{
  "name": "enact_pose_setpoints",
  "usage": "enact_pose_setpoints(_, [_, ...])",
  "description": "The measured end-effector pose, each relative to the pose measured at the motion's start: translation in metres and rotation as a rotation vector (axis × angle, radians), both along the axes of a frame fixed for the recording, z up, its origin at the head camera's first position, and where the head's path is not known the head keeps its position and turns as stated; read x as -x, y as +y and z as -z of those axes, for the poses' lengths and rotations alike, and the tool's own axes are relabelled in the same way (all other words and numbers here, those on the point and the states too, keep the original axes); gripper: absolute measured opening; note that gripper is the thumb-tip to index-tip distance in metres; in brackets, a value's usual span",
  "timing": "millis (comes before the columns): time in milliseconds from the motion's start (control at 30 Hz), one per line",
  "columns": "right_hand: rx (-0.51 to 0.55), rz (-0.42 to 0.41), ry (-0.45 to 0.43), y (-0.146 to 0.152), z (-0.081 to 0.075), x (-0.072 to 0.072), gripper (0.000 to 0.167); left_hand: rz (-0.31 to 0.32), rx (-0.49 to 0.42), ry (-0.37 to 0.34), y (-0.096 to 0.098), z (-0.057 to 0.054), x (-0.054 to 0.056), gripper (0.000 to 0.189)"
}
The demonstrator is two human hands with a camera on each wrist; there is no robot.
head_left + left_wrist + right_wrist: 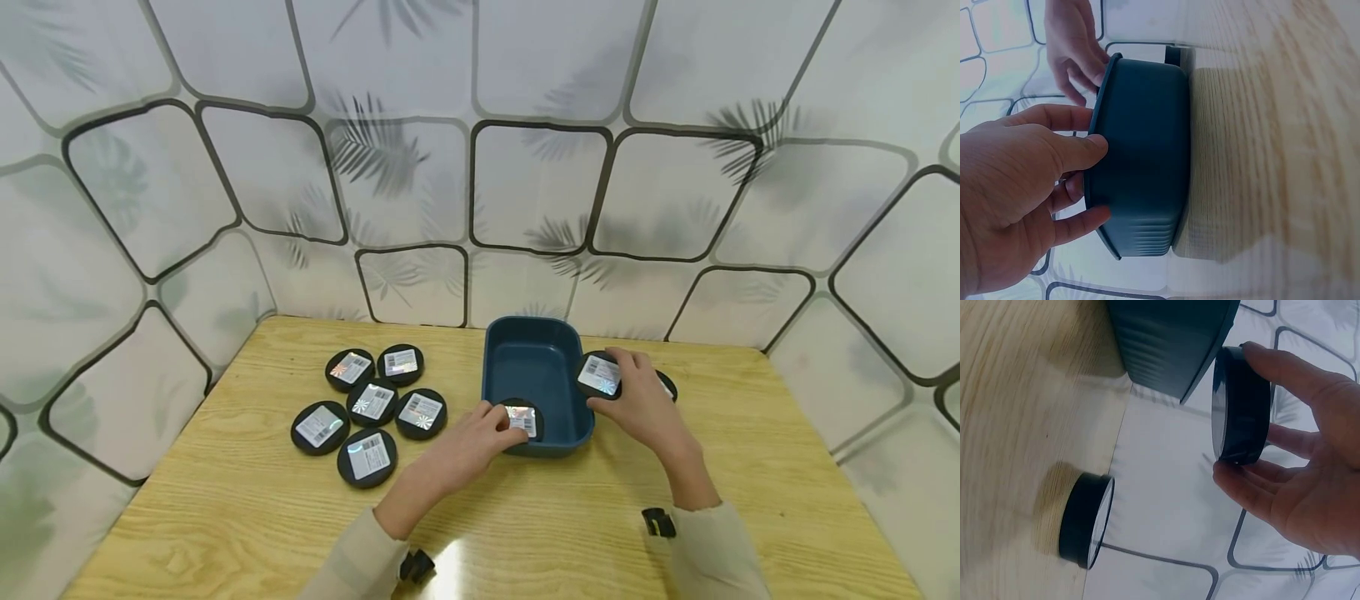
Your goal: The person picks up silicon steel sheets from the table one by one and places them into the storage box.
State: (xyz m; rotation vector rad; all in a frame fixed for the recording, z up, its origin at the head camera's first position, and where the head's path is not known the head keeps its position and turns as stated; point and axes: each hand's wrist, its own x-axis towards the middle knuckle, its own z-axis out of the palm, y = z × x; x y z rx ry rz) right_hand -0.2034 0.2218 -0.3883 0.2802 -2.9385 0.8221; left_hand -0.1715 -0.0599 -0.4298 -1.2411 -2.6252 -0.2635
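My left hand (480, 433) is over the near left corner of the dark blue plastic bin (573, 333), its fingers loosely spread at the rim in the left wrist view. Under these fingertips, inside the bin, lies a flat round black container (534, 421) with a white label, partly hidden by them. Thumb and fingers of my right hand (643, 404) grip another round black container (1246, 406) by its edge, raised beside the bin's right rim. On the table to the right sits one more round black container (1082, 519), mostly covered by the right hand in the head view.
Several round black containers (372, 401) with white shiny labels lie close together to the left of the bin on the wooden table (225, 500). A patterned cloth wall (420, 200) stands right behind the table and along both sides.
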Motion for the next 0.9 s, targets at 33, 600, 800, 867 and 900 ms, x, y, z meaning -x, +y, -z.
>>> enact_pose_setpoints(33, [0.008, -0.005, -0.011, -0.002, -0.001, 0.001, 0.083, 0.001, 0.0, 0.002, 0.0, 0.0, 0.0, 0.029])
enact_pose_setpoints(600, [0.089, -0.147, -0.011, -0.043, -0.001, 0.028, 0.082, 0.018, 0.007, 0.034, 0.0, 0.0, 0.003, 0.03])
enact_pose_setpoints(800, [0.123, -0.185, 0.002, -0.058, 0.006, 0.039, 0.08, 0.01, 0.018, 0.04, -0.001, 0.001, 0.002, 0.03])
enact_pose_setpoints(867, [0.132, -0.193, 0.004, -0.061, 0.009, 0.041, 0.08, 0.01, 0.02, 0.049, -0.001, 0.001, 0.002, 0.03])
enact_pose_setpoints(900, [0.136, -0.197, 0.005, -0.063, 0.01, 0.042, 0.08, 0.011, 0.022, 0.053, -0.001, 0.001, 0.002, 0.03])
